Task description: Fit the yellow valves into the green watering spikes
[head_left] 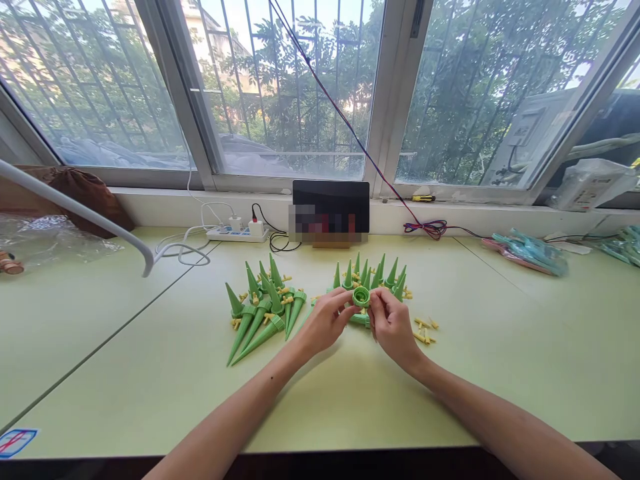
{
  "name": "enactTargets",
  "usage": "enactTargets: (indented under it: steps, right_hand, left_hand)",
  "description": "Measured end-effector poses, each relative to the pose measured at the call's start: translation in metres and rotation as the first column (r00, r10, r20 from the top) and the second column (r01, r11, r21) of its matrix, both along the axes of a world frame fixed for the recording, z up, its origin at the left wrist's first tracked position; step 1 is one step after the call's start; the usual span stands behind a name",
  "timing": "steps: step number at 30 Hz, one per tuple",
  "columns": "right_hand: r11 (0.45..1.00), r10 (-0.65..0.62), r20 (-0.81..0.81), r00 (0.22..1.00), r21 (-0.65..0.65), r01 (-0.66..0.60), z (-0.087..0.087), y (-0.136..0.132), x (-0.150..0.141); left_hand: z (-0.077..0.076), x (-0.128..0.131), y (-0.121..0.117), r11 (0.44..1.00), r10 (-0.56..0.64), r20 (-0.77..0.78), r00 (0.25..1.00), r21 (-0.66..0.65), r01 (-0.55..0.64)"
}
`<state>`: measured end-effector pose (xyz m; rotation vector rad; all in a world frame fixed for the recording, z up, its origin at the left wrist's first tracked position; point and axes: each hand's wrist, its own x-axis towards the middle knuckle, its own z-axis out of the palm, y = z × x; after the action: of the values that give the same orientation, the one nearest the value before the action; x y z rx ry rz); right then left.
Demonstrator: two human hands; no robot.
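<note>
Between my two hands is a green plant watering spike, its round threaded open end facing me. My left hand is closed on its left side, with thumb and fingers at the rim. My right hand is closed in a pinch against the right side of the rim; what its fingertips hold is hidden. Behind my hands stand several green spikes with yellow valves, partly covered by my fingers. To the left lies another group of green spikes, some upright, some on their sides. Loose yellow valves lie right of my right hand.
A dark-screened tablet stands at the back by the window. Left of it is a power strip with cables. A white curved arm reaches over the left side. Bagged blue-green pieces lie at the right.
</note>
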<state>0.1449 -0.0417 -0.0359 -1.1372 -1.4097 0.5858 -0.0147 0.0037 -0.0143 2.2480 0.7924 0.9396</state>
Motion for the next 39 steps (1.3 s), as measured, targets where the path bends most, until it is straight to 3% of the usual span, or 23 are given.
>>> enactTargets:
  steps: [4,8,11,14,17,20,27,39]
  right_hand:
    - [0.998,-0.036,0.039,0.999,0.058,0.034,-0.001,0.002,0.002]
    - [0.988,-0.089,0.109,0.990,0.132,0.074,0.000,0.004,0.004]
    - [0.982,-0.085,0.182,0.980,0.182,0.051,0.001,0.003,0.003]
    - [0.974,-0.065,0.234,0.970,0.226,0.011,0.001,0.002,0.001]
    - [0.969,-0.051,0.243,0.969,0.245,-0.011,0.001,0.001,0.000]
    - [0.970,-0.027,0.240,0.970,0.241,-0.032,0.002,0.000,-0.001]
    - [0.972,0.032,0.237,0.971,0.219,-0.085,0.004,-0.002,-0.002]
    - [0.983,0.027,0.231,0.973,0.173,-0.069,-0.001,0.001,0.000]
  left_hand:
    - [0.001,0.004,-0.001,0.997,0.070,0.088,0.994,-0.039,-0.067]
    - [-0.003,0.005,0.003,0.963,0.151,0.204,0.967,-0.252,-0.097]
    - [-0.006,0.005,0.007,0.895,0.098,0.222,0.970,-0.446,0.012]
    - [-0.004,0.006,0.006,0.787,0.034,0.276,0.961,-0.600,0.144]
    - [-0.001,0.007,0.003,0.707,0.033,0.346,0.938,-0.671,0.223]
    - [0.001,0.006,0.001,0.671,0.037,0.382,0.923,-0.694,0.260]
    - [-0.001,0.002,0.004,0.663,0.013,0.409,0.913,-0.687,0.298]
    - [0.005,-0.001,0.002,0.732,-0.079,0.367,0.927,-0.610,0.304]
